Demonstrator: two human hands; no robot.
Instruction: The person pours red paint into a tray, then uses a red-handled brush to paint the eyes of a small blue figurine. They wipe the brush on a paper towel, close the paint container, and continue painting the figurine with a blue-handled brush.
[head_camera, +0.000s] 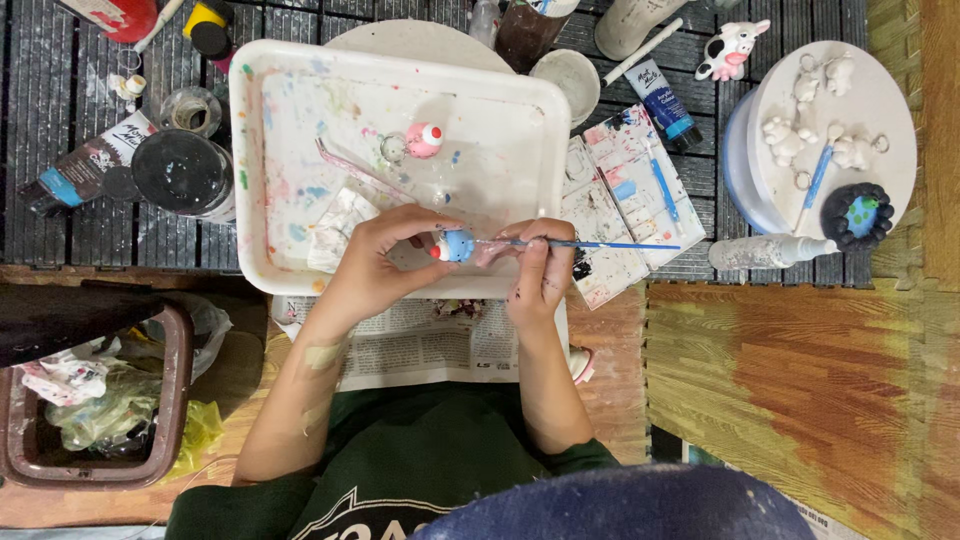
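Over the white tray (250, 150), seen from above:

Left hand: left hand (375, 262) is curled, fingers and thumb closed round a small blue figurine (457, 245), held just above the tray's near edge.

Right hand: right hand (538, 275) is pinched shut on a thin blue-handled brush (590, 244); the brush tip touches the figurine, and the handle points away to the tray's right.

Figurine's place: between the two hands, over the tray's front rim.

Inside the tray: a pink figurine with a red and white top (424, 139) stands near the far wall; crumpled white paper (338, 225) lies just left of the left hand.

Left of the tray: a dark bottle with a pale label (85, 165) lies on its side, beside a round jar with a black lid (183, 172).

Right of the tray: a paint-smeared white palette sheet (625, 205), then a blue and white paint tube (664, 102) behind it, and a clear spray bottle (770, 251) lying flat further right.

Beneath the tray's near edge: printed newspaper (430, 345).

Far left, near the person: a brown bin (175, 400) with crumpled waste.
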